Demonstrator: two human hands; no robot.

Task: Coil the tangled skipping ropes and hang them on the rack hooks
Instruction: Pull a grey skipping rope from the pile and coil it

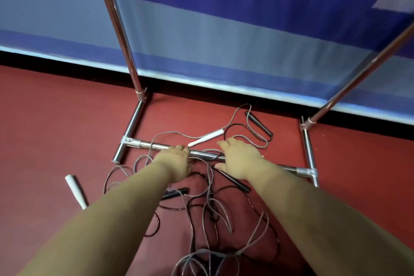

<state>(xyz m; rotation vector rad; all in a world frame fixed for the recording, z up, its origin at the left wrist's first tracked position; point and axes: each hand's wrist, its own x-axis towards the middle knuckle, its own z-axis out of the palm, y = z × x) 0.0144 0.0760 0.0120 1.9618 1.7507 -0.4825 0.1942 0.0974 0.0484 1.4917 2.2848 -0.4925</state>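
From my headset view I judge the job barely begun: the tangled skipping ropes, thin grey and dark cords looped over one another, lie in a heap on the red floor, draped across the chrome lower crossbar of the metal rack, and I see no coil made and nothing hung. My left hand is down on the crossbar, fingers curled at the near tip of a white handle that lies just beyond the bar; whether it pinches the handle, a cord or only the bar I cannot tell, since the fingertips are hidden under the knuckles. My right hand rests on the same bar with fingers relaxed and slightly spread, thumb out to the side, gripping nothing I can make out. A second white handle lies apart to the left, a black handle beyond the bar and two more black handles near my wrists. Everything is left: separating the cords, coiling each, hanging. The rack's slanted chrome uprights run out of the top of the view, so the hooks are unseen; the rope heap is cut off at the bottom edge, and I cannot say how many ropes there are.
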